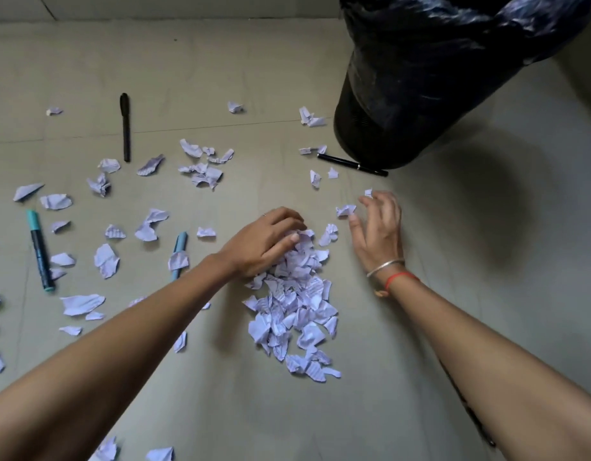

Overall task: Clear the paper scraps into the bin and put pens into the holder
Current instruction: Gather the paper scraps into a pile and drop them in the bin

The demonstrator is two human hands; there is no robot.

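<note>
While the left hand (267, 242) grips the pile (297, 304) near the bin (420, 78), the right hand (379, 227), spread and empty, apparently gathers scraps (345, 210).

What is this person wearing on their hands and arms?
No sleeves: both forearms are bare. The left hand wears a thin ring on one finger. The right hand has a slim silver bangle and a red thread band at its wrist.
</note>
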